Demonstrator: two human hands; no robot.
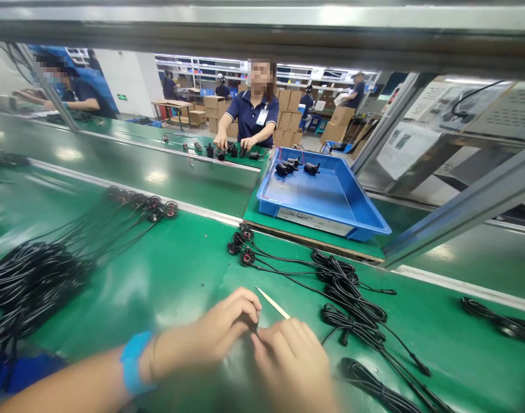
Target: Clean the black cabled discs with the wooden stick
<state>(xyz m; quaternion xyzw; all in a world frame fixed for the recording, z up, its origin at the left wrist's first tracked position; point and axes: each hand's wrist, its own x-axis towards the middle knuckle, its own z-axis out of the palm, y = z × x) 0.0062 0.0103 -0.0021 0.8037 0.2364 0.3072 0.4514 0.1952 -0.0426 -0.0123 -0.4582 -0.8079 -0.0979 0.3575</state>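
Note:
My left hand point(228, 321), with a blue band on its wrist, pinches a small dark part point(254, 328) whose kind I cannot make out. Fingers of my right hand point(294, 355) close on the same part from the other side, hiding most of it. A pale pointed stick point(272, 302) sticks out past the right knuckles; whether that hand holds it or it lies on the table, I cannot tell. Beyond the hands are several round black parts with red inside point(247, 256), joined to coiled black cables point(342, 284) on the right.
A large pile of black cables point(34, 281) lies left on the green table point(180, 269). Ahead, a blue tray point(322, 198) holds a few black parts. Across the line a co-worker point(256, 115) handles black parts. A metal post point(460, 209) slants at right.

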